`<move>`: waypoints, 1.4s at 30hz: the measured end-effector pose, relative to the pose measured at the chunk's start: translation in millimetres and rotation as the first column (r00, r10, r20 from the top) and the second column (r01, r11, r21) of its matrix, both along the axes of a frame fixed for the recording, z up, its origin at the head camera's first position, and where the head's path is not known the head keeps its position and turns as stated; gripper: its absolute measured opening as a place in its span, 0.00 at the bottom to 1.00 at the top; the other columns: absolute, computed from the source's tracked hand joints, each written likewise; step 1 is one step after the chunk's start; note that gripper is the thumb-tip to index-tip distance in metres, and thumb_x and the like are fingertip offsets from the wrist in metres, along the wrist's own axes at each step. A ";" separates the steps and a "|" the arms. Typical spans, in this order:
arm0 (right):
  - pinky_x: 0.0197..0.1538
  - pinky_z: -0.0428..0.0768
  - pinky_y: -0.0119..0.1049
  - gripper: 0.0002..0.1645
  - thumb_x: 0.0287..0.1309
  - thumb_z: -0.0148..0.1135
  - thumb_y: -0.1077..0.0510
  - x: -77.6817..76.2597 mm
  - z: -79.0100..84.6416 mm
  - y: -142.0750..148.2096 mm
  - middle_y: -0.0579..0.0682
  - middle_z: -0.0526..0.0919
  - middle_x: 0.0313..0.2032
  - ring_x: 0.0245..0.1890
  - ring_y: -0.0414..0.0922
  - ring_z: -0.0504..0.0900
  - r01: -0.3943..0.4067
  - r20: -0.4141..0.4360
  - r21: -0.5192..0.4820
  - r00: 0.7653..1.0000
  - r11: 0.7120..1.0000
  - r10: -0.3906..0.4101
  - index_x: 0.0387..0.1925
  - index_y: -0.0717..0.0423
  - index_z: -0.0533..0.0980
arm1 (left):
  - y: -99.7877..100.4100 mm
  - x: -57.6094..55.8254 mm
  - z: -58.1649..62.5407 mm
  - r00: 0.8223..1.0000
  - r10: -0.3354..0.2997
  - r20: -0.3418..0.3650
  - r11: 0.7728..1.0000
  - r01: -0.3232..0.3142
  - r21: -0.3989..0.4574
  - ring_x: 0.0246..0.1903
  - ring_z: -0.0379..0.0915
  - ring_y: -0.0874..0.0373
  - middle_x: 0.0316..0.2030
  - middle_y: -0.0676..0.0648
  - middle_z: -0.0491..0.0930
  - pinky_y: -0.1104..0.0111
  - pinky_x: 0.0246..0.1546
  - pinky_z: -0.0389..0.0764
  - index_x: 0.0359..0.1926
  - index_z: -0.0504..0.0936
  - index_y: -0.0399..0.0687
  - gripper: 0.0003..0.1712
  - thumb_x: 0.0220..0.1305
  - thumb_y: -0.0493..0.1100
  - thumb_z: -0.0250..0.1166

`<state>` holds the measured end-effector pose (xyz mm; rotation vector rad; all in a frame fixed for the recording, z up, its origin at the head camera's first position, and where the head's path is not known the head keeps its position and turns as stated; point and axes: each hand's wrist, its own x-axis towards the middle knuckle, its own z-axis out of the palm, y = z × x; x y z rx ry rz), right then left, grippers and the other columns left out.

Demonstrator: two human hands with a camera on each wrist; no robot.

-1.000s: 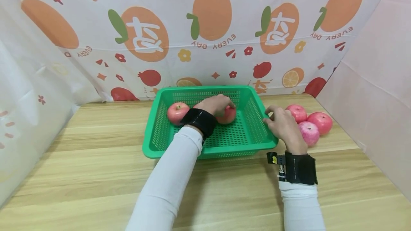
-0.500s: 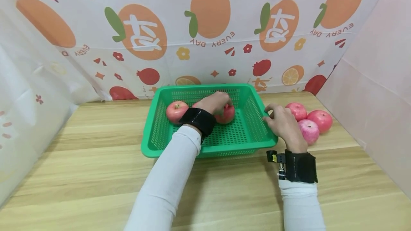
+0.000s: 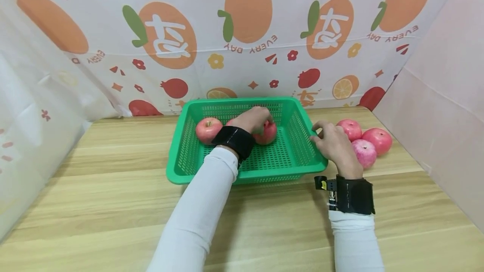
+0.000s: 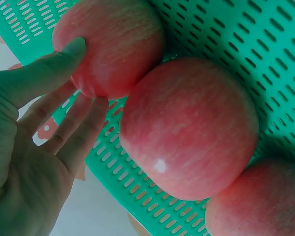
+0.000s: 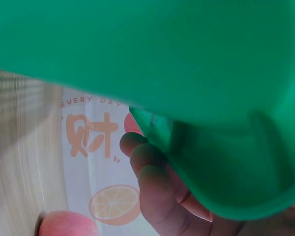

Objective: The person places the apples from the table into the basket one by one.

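A green plastic basket point(image 3: 280, 175) with slotted walls stands on the table and holds three red apples in a row. My left hand point(image 3: 254, 120) reaches inside and holds the rightmost apple point(image 3: 266, 134); the left wrist view shows the thumb and fingers on that apple point(image 4: 113, 49). Beside it sits the middle apple point(image 4: 189, 128), mostly hidden behind the hand in the head view. The left apple point(image 3: 209, 131) shows its stem. At the basket's right side my right hand point(image 3: 335, 145) grips the rim, with fingers point(image 5: 155, 189) curled beneath it in the right wrist view.
Three more apples cluster on the table to the right of my right hand: one at the back point(image 3: 350, 129), one at the right point(image 3: 377, 141) and a pinker one in front point(image 3: 364, 153). A fruit-print cloth point(image 3: 249, 70) hangs behind the wooden table point(image 3: 113, 205).
The head view has shifted slightly. Both hands keep their places on the apple and the basket rim.
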<state>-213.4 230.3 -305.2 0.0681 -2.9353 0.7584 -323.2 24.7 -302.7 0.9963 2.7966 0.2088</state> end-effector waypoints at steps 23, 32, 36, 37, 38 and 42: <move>0.34 0.79 0.48 0.16 0.58 0.54 0.60 0.6 -0.7 -2.7 0.64 0.79 0.35 0.33 0.54 0.75 -0.008 -0.005 0.014 1.000 1.000 0.008 0.47 0.64 0.71 | -8.6 6.4 14.9 0.999 -0.006 -0.048 0.990 -0.001 -0.141 0.60 0.50 0.49 0.63 0.44 0.56 0.55 0.54 0.67 0.66 0.57 0.54 0.38 0.57 0.41 0.61; 0.33 0.80 0.47 0.17 0.58 0.55 0.60 1.6 1.0 -1.2 0.64 0.79 0.35 0.32 0.54 0.75 -0.016 -0.006 0.017 1.000 1.000 0.016 0.47 0.65 0.71 | -48.1 17.6 49.6 0.996 0.025 -0.088 0.998 -0.029 -0.051 0.52 0.60 0.55 0.57 0.46 0.66 0.58 0.52 0.70 0.63 0.64 0.53 0.32 0.57 0.46 0.62; 0.33 0.79 0.47 0.16 0.58 0.55 0.60 1.5 0.4 -0.8 0.64 0.79 0.34 0.33 0.55 0.74 -0.019 -0.007 0.019 1.000 1.000 0.019 0.46 0.65 0.71 | -65.0 23.6 57.1 0.992 0.036 -0.123 0.999 -0.040 -0.029 0.50 0.62 0.56 0.55 0.47 0.69 0.58 0.52 0.70 0.60 0.67 0.52 0.29 0.56 0.46 0.62; 0.32 0.79 0.47 0.16 0.58 0.55 0.60 1.4 0.3 -0.8 0.64 0.79 0.34 0.33 0.55 0.74 -0.020 -0.010 0.021 1.000 1.000 0.021 0.46 0.65 0.71 | -69.1 24.7 58.7 0.989 0.032 -0.142 0.999 -0.036 -0.027 0.50 0.63 0.56 0.54 0.48 0.70 0.59 0.52 0.70 0.59 0.68 0.52 0.29 0.56 0.46 0.61; 0.32 0.79 0.47 0.16 0.58 0.55 0.60 1.3 0.3 -0.8 0.64 0.79 0.34 0.32 0.55 0.75 -0.022 -0.011 0.020 1.000 1.000 0.022 0.46 0.65 0.71 | -73.2 26.1 60.5 0.987 0.029 -0.155 0.999 -0.033 -0.023 0.50 0.63 0.56 0.53 0.48 0.70 0.58 0.52 0.70 0.58 0.69 0.51 0.28 0.56 0.47 0.61; 0.33 0.80 0.47 0.16 0.58 0.55 0.60 1.8 1.4 -1.4 0.65 0.79 0.34 0.31 0.54 0.75 -0.025 -0.014 0.018 1.000 1.000 0.026 0.46 0.65 0.71 | -91.5 32.0 65.1 0.981 0.024 -0.194 1.000 -0.025 -0.001 0.50 0.63 0.55 0.52 0.48 0.72 0.58 0.52 0.69 0.55 0.72 0.50 0.24 0.56 0.46 0.61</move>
